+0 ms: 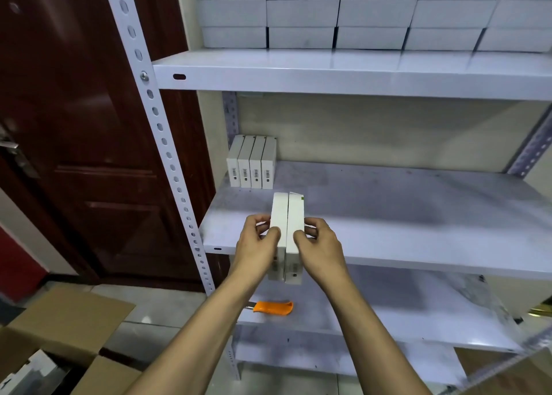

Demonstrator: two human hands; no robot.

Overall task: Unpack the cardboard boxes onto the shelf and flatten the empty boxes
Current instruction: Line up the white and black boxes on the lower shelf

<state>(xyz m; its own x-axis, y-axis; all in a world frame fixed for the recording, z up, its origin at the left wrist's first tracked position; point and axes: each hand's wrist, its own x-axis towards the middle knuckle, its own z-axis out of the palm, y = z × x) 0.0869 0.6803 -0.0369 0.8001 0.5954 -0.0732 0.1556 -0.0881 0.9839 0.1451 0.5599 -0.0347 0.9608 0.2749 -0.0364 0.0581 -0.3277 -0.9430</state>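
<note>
Held boxes: two slim white cardboard boxes [287,233], pressed together over the grey metal shelf's [418,245] front edge.
Left hand [258,245]: grips the left box.
Right hand [318,245]: grips the right box.
Back-left corner: four upright white boxes [251,163].
Lower shelf: orange-handled knife [273,307].

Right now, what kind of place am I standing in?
Probably a small stockroom or storage room. A slotted metal shelf unit carries stacked identical white boxes on its upper level, and an opened cardboard carton sits on the tiled floor. Both hands hold two more white boxes at the middle shelf.
</note>
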